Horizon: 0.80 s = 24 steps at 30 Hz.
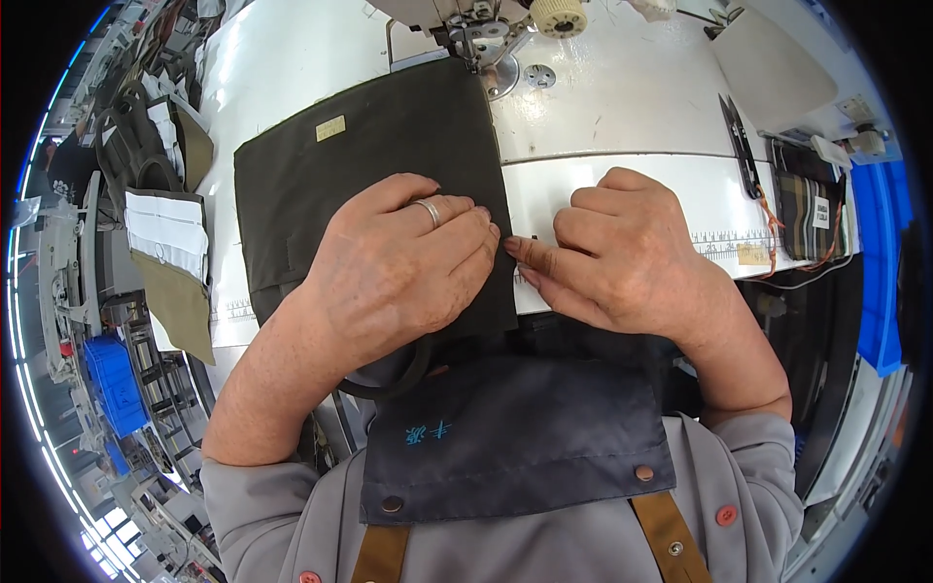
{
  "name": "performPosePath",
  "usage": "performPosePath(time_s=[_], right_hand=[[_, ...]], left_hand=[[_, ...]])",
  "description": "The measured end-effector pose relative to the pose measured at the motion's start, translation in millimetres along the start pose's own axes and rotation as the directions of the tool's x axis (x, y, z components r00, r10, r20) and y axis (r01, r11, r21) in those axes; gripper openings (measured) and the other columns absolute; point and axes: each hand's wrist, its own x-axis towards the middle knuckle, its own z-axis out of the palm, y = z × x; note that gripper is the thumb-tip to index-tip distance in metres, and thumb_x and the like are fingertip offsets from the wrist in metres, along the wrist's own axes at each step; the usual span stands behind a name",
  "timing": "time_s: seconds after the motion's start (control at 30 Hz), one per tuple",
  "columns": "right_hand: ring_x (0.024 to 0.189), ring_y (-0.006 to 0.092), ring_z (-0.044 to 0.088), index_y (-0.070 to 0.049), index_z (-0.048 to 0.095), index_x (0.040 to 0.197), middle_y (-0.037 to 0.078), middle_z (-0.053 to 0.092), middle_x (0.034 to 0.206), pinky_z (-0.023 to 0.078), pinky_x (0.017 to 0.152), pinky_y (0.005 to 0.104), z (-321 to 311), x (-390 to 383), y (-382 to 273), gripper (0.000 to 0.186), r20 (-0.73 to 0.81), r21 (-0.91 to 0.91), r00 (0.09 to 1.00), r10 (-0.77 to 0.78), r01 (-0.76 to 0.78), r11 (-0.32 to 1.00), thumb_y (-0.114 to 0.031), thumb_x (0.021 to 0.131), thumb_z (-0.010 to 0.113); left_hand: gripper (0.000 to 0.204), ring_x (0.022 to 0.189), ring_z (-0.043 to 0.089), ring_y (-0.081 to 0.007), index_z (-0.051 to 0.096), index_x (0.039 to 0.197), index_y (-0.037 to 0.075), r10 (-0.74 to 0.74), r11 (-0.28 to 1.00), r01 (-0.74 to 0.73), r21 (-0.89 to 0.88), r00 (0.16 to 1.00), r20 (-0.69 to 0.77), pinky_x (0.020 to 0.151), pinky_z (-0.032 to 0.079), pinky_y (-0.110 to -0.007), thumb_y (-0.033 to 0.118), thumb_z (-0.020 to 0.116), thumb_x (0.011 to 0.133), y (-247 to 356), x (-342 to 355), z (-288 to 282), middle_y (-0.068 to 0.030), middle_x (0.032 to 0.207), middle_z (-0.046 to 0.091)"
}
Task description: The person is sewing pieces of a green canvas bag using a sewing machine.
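Note:
A dark olive cloth panel (301, 194) lies flat on the white sewing table, with a small pale yellow label near its far edge. My left hand (408, 257), a ring on one finger, rests on it with fingers curled and pressed together at the right edge. Just across that edge my right hand (622, 253) is closed, its thumb and forefinger pinching the cloth's border. A dark strap loop (413, 369) hangs below the near edge, partly hidden by my left forearm. The panel's far right corner reaches the sewing machine's needle area (474, 58).
Thread snips (742, 151) lie at the right beside a striped cloth pouch (812, 209). A ruler strip (714, 245) runs along the table's near edge. Olive and white cloth pieces (170, 243) hang at the left. Blue bins (115, 384) stand beyond the table.

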Motion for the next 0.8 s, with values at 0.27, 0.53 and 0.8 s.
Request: performPosePath(time_s=[0.27,0.53,0.8], right_hand=[[0.089,0.0257,0.067,-0.007,0.071,0.1,0.007,0.066,0.096,0.053,0.074,0.0397,-12,5,14,0.025,0.021,0.137,0.987,0.162,-0.164,0.977,-0.016,0.079,0.081],[0.102,0.0242,0.068,-0.005,0.077,0.103,0.005,0.074,0.112,0.056,0.087,0.0389,-2,42,54,0.023,0.128,0.0,0.992,-0.02,0.02,1.0,-0.016,0.083,0.078],[0.091,0.0232,0.067,-0.008,0.08,0.098,0.003,0.077,0.107,0.056,0.08,0.0378,6,39,56,0.017,0.098,0.095,0.995,0.018,-0.027,0.995,-0.016,0.083,0.077]], left_hand=[[0.051,0.15,0.042,-0.0376,0.064,0.123,0.008,-0.315,0.828,0.4,-0.393,0.912,0.264,0.122,0.025,-0.064,0.025,0.085,0.081,7,-16,4,-0.0134,0.158,0.049],[0.056,0.148,0.045,-0.0362,0.066,0.136,0.014,-0.337,0.845,0.411,-0.342,0.906,0.255,0.122,0.027,-0.065,0.024,0.083,0.083,3,-14,4,-0.0142,0.156,0.05],[0.048,0.145,0.048,-0.0339,0.069,0.134,0.018,-0.334,0.841,0.412,-0.352,0.905,0.263,0.121,0.03,-0.066,0.02,0.079,0.086,-5,-15,5,-0.013,0.153,0.052]])
